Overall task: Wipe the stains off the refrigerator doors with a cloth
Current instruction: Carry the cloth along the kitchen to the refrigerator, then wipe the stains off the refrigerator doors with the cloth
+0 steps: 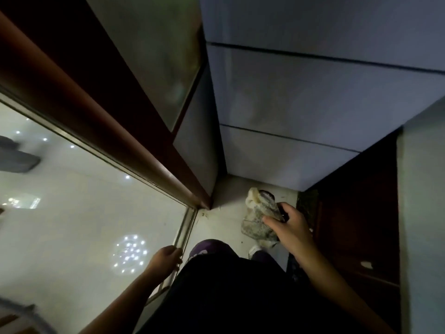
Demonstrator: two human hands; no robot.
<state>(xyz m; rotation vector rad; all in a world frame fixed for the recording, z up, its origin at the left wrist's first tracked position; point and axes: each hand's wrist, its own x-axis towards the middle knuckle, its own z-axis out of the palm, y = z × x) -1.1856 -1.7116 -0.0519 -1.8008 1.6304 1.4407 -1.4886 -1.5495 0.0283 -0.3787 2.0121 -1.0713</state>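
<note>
The grey refrigerator rises straight ahead, its front split by two dark seams into door panels. A faint smudged patch shows on the middle panel. My right hand is low in front of the bottom panel, shut on a crumpled, dirty whitish cloth that hangs apart from the fridge surface. My left hand hangs at my side near the metal floor track, fingers curled with nothing in them.
A dark brown sliding door frame with frosted glass runs along the left, close to the fridge side. A dark wooden cabinet stands to the right. A glossy white tiled floor reflects ceiling lights. My legs and shoes are below.
</note>
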